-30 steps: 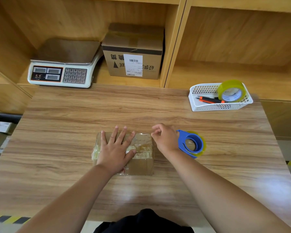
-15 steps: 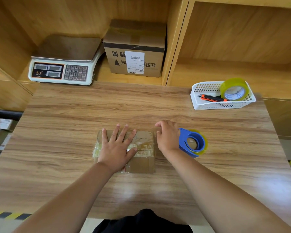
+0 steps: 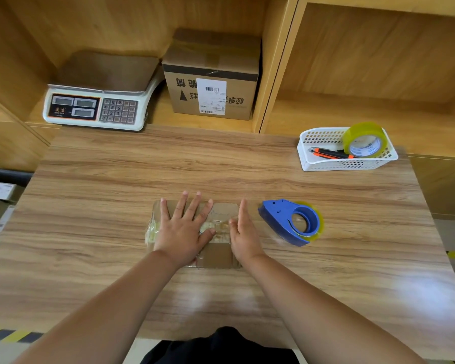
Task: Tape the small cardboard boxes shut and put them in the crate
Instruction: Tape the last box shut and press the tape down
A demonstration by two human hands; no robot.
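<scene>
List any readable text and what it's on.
"7 8 9", "4 5 6", "1 2 3": keypad of the scale.
Its brand mark: blurred.
Print on shelf box: upside-down Chinese characters, not legible.
Its white label: barcodes, text too small.
Core of tape roll: blurred.

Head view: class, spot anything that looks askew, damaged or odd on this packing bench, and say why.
The large cardboard box on the shelf sits upside down: its printed characters read inverted. On the small box under the left hand, the tape looks wrinkled and bunched at its left end.
</scene>
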